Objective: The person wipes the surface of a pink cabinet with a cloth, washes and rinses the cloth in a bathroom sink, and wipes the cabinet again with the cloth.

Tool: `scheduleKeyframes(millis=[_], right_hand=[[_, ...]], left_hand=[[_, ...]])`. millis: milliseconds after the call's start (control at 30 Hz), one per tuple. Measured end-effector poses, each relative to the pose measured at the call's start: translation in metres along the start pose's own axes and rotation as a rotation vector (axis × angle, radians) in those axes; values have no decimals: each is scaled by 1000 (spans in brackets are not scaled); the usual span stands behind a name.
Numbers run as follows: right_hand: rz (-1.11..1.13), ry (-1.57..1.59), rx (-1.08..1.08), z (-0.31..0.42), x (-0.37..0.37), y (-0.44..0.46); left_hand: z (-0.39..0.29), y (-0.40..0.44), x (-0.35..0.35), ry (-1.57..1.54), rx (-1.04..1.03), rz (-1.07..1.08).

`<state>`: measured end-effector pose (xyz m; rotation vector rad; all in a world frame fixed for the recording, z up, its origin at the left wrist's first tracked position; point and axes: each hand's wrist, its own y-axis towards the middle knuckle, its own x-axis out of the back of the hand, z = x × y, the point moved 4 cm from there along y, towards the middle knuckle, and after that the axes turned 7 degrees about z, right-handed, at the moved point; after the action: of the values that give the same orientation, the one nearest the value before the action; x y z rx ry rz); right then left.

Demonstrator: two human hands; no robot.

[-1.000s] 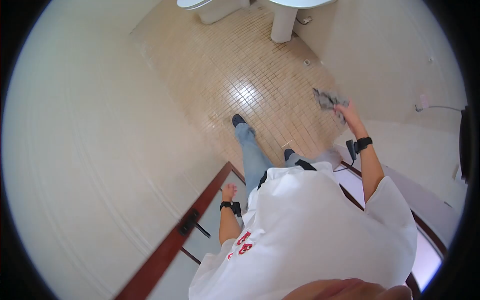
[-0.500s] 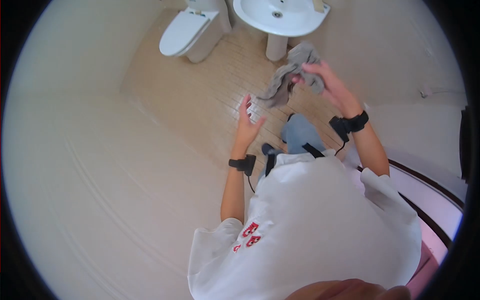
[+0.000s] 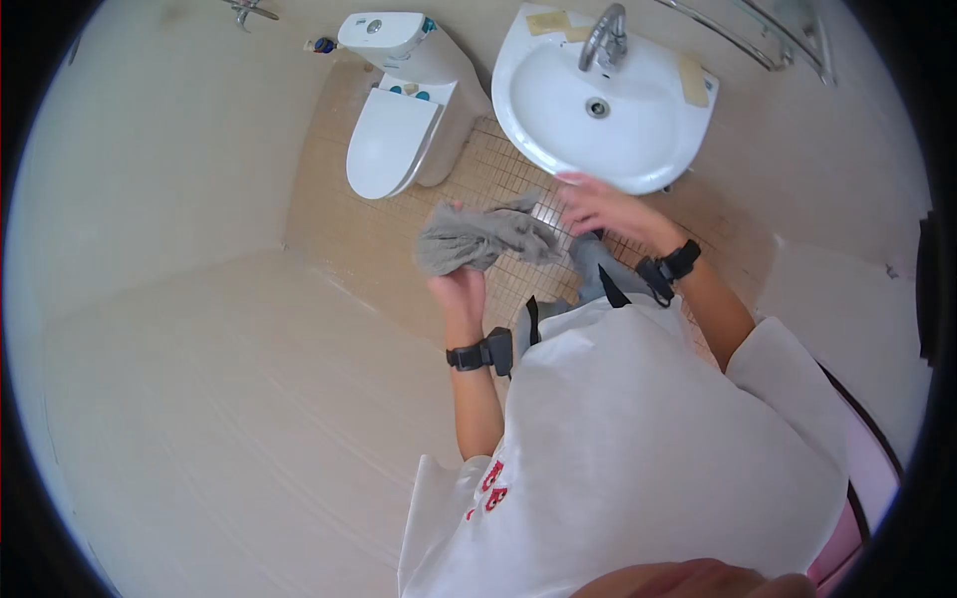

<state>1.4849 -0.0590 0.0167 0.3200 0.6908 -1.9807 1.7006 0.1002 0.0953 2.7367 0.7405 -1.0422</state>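
A crumpled grey cloth point(image 3: 461, 242) is in my left hand point(image 3: 460, 291), draped over the palm and hiding most of the fingers. The cloth's loose end stretches to the right, toward my right hand point(image 3: 601, 211). That hand is apart from the cloth, its fingers stretched out with nothing in them, just below the front rim of the white sink point(image 3: 538, 159). Black straps with small boxes sit on both wrists.
Left of the sink stands a white toilet point(image 3: 394, 140) with its lid down. A chrome faucet point(image 3: 604, 40) rises from the sink. Metal rails point(image 3: 733, 35) are on the wall at upper right. Tiled floor point(image 3: 498, 159) lies between the fixtures.
The grey cloth has passed from my right hand to my left. My right hand has let go and opened. The view has tilted up, showing more of the sink and toilet.
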Motion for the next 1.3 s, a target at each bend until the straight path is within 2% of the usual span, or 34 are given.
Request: scheduleKeyframes(millis=[33, 67, 133, 167, 200, 233, 267, 300, 367, 400, 467, 500, 533, 567, 633, 667, 767, 833, 867, 933, 967, 1033, 1067, 1100, 1167, 1200, 1267, 1300], right_hand=[[-133, 71, 82, 8, 30, 3], [-199, 31, 284, 2, 86, 25], [-735, -477, 506, 28, 174, 42], [-983, -784, 647, 47, 195, 34], [-1001, -781, 649, 60, 199, 26], [-1063, -936, 685, 58, 207, 41], [-1115, -1064, 720, 67, 202, 32], [-1140, -1057, 713, 56, 211, 31], [-803, -1033, 304, 14, 229, 31], [-854, -940, 197, 7, 204, 6], [-835, -964, 224, 16, 152, -26], [-852, -929, 264, -1, 138, -46], [-932, -1025, 434, -23, 128, -59], [-978, -999, 421, -41, 115, -73], [-1205, -906, 416, -59, 88, -106], [-1238, -906, 418, -62, 72, -116], [-1293, 48, 336, -102, 42, -127], [-855, 456, 366, -142, -10, -131], [-885, 481, 385, -147, -36, -142], [-210, 900, 499, -137, -97, -142], [-224, 939, 486, -136, -69, -118], [210, 1019, 903, -128, -43, -102], [-362, 1094, 745, -117, -32, -94], [-364, 1110, 751, -115, -23, -84], [-609, 1173, 978, -103, 20, -85], [-608, 1180, 973, -103, 35, -78], [-771, 1141, 973, -109, 58, -85], [-753, 1150, 966, -106, 62, -86]], left_hand=[[-9, 4, -11, 5, 5, -6], [-18, 9, -19, -9, -6, -12], [-23, 15, -31, -15, -8, -27], [-26, 18, -48, 6, -16, 23], [-28, 24, -59, 16, -19, 86], [-7, 48, -23, -16, -3, 110], [-10, 51, -27, -40, 7, 201], [-16, 53, -34, -58, 19, 288], [-8, 47, -44, -6, 46, 340], [-4, 40, -49, 40, 58, 358], [5, 44, -52, -9, 45, 409], [12, 37, -61, -15, 68, 498], [16, 29, -67, 6, 103, 520], [21, 24, -73, 13, 143, 549], [34, 16, -90, -70, 278, 645], [39, 10, -97, -78, 290, 673], [71, 21, -111, -191, 427, 702], [88, -3, -128, -407, 641, 702], [97, -19, -135, -349, 614, 742], [114, -53, -146, -366, 693, 745], [138, -27, -144, -387, 739, 685], [169, -26, -142, -366, 791, 700], [180, -15, -133, -355, 830, 702], [183, -10, -130, -343, 843, 699], [195, 8, -128, 29, 694, 648], [202, 19, -119, 33, 696, 642], [208, 29, -104, 337, 633, 677], [205, 33, -100, 351, 623, 667]])
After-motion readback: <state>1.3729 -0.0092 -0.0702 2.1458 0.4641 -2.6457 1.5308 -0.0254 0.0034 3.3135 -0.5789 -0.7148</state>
